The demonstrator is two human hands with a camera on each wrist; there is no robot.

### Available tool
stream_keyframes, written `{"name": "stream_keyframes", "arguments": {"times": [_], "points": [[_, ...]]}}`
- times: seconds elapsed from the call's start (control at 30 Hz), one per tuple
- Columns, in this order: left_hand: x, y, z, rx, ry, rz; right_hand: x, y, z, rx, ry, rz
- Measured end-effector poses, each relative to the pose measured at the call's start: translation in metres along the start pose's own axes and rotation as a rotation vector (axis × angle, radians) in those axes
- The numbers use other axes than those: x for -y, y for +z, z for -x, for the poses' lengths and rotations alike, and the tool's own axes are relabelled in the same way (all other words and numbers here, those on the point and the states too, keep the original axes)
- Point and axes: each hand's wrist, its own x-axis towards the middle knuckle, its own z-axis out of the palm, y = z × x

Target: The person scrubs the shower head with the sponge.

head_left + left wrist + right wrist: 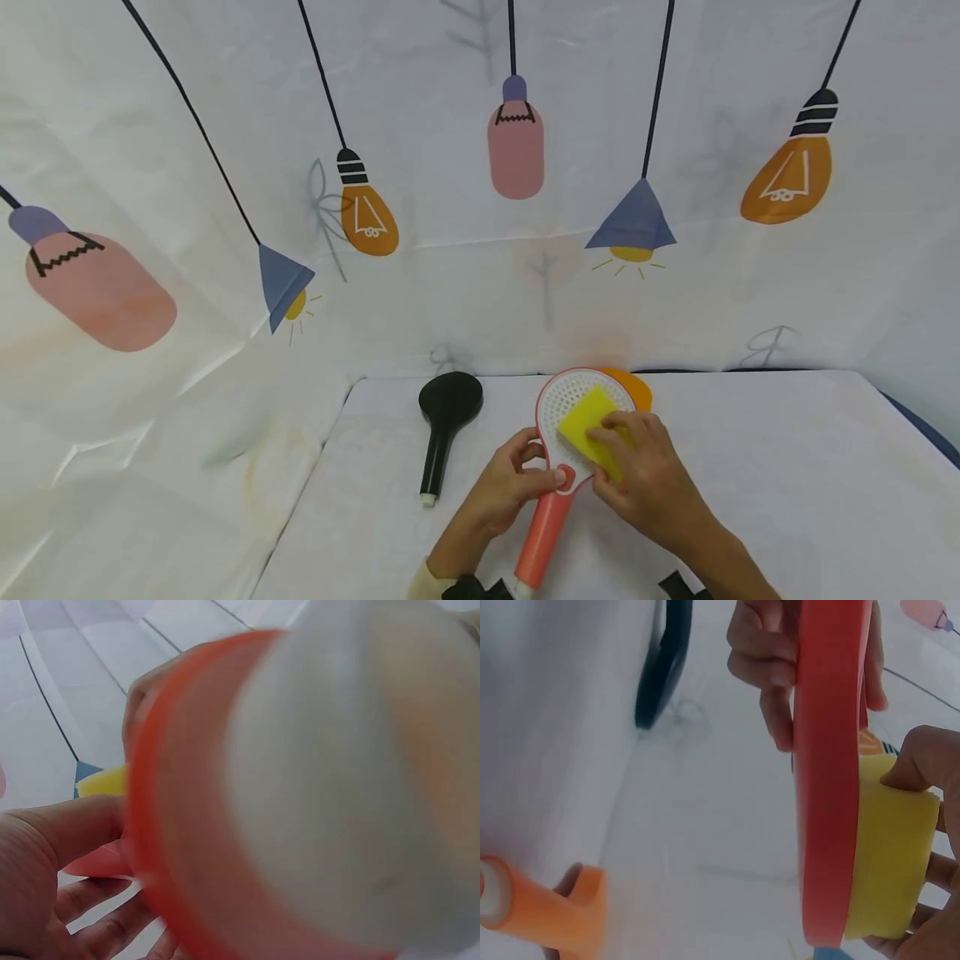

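My left hand [506, 487] grips a red shower head [542, 542] near its neck, thumb on the front. Its round white perforated face is turned up and its handle points toward me. My right hand [652, 479] holds a yellow sponge [588, 417] flat against that face. In the right wrist view, the sponge [892, 847] lies along the front of the shower head's red rim [829, 772]. The handle end with its whitish fitting [322, 787] fills much of the left wrist view, hiding most of the sponge.
A black shower head [450, 404] lies on the white table [757, 467] to the left. Behind the red one, an orange shower head [637, 387] is partly covered. A white backdrop [450, 317] printed with hanging lamps rises behind the table.
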Motion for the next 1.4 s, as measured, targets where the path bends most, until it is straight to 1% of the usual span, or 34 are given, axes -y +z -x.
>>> {"name": "stream_keyframes", "arguments": {"times": [0.2,0.27,0.37,0.5,0.67,0.77,0.9,1.03,1.17,1.27,1.4], "points": [[-0.002,-0.001,0.0,0.006,0.005,0.044,0.011,0.003,0.001,0.044,-0.037,-0.037],[-0.003,-0.002,0.0,0.009,0.006,0.058,0.012,0.002,0.002,0.067,-0.049,-0.037],[-0.003,-0.002,0.0,0.015,0.01,0.064,0.01,0.001,0.002,0.07,-0.07,-0.012],[-0.002,-0.003,0.0,0.025,0.02,0.056,0.006,0.0,-0.001,0.041,-0.101,0.032],[0.001,-0.004,-0.001,0.045,0.024,0.027,0.0,0.0,-0.004,-0.049,-0.151,0.044],[0.002,-0.003,-0.001,0.052,0.016,0.007,-0.003,-0.002,-0.004,-0.068,-0.143,0.038],[0.002,-0.002,0.0,0.06,0.016,-0.011,-0.008,-0.004,-0.004,-0.051,-0.111,0.03],[0.002,-0.001,0.0,0.09,0.014,-0.012,-0.013,-0.005,-0.005,-0.077,-0.108,0.027],[0.002,0.0,0.0,0.117,0.011,-0.02,-0.018,-0.008,-0.004,-0.081,-0.082,0.031],[0.003,0.002,0.0,0.126,0.008,-0.025,-0.022,-0.011,-0.003,-0.081,-0.061,0.055],[0.004,0.007,0.001,0.152,-0.01,-0.021,-0.03,-0.016,-0.002,-0.119,-0.012,0.116]]}}
